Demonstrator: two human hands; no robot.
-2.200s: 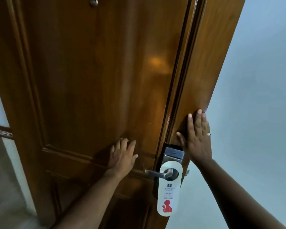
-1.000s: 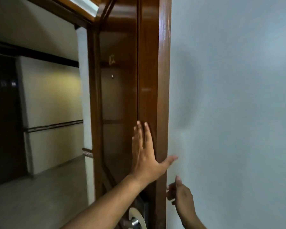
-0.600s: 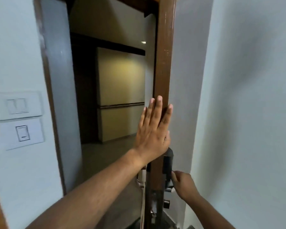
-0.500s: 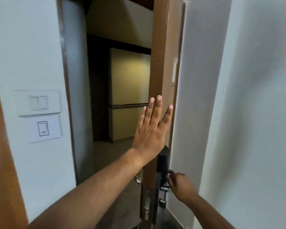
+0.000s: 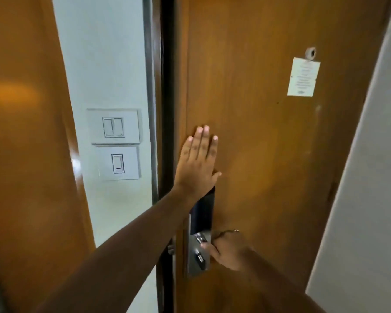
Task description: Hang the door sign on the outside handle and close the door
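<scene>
Readable text: none that we can make out.

- Paper notice (image 5: 303,77), white, fixed to the door (image 5: 257,143) just below the peephole (image 5: 310,53): we see several lines of print, too small and blurred to read.
- Two switch plates (image 5: 115,144) on the wall left of the door: we find no lettering on them.

left hand (image 5: 198,163) flat on the door (image 5: 269,143), lock plate (image 5: 200,240) below it, switches (image 5: 115,143) off left, notice (image 5: 303,77) upper right
</scene>
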